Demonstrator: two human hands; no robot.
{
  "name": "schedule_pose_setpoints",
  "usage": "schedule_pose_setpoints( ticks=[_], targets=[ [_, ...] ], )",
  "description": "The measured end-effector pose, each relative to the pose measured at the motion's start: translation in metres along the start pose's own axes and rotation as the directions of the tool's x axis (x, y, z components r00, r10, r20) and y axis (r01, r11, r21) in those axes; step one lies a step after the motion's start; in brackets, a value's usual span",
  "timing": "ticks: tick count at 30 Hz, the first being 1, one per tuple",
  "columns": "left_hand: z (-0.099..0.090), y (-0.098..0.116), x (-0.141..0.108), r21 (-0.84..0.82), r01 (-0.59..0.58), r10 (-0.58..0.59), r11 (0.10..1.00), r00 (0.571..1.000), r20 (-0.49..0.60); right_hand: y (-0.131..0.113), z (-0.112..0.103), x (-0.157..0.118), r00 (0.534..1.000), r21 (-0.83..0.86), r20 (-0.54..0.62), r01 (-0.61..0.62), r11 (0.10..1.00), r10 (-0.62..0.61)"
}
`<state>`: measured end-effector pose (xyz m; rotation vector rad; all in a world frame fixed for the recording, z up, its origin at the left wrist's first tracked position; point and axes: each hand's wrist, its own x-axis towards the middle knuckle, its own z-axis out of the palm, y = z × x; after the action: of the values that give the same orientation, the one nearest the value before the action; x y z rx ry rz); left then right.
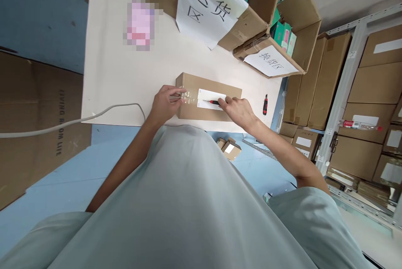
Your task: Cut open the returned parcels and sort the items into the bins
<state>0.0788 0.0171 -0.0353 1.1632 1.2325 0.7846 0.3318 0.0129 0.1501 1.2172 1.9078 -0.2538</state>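
A closed brown cardboard box (pixel 191 112) lies lengthwise near the table's front edge. A white label (pixel 204 93) is on its top, and clear tape (pixel 187 95) covers its left end. My left hand (pixel 166 105) is at that end, thumb and fingers pinching at the tape. My right hand (pixel 239 112) rests over the right part of the box, closed around a slim screwdriver (pixel 214 102) with a red and black handle. Its thin shaft points left across the label. To the right of the box, a red and black utility knife (pixel 265 105) lies on the white table (pixel 109 76).
Open cartons with paper signs (pixel 210 7) (pixel 271 60) stand at the table's back, holding small boxes. A pixelated pink item (pixel 140 24) lies back left. A pale cable (pixel 103 112) crosses the left edge. Shelved boxes (pixel 370 85) stand right; small boxes (pixel 230 148) lie below.
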Motion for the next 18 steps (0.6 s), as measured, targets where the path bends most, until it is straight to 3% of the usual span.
schedule_pose_setpoints(
  ticks=[11, 14, 18],
  targets=[
    [0.006, 0.001, -0.002, 0.07, 0.017, -0.01, 0.997, 0.995, -0.103, 0.109, 0.093, -0.065, 0.967, 0.087, 0.026, -0.256, 0.963, 0.255],
    [0.009, 0.005, -0.003, 0.104, 0.026, -0.011, 0.994, 0.99, -0.14, 0.118, 0.105, -0.075, 0.956, 0.21, -0.062, -0.268, 0.94, 0.286],
    [0.022, 0.012, -0.005, 0.185, 0.058, -0.013, 0.981, 0.973, -0.232, 0.106, 0.102, -0.061, 0.965, 0.378, -0.2, -0.085, 0.922, 0.171]
  ],
)
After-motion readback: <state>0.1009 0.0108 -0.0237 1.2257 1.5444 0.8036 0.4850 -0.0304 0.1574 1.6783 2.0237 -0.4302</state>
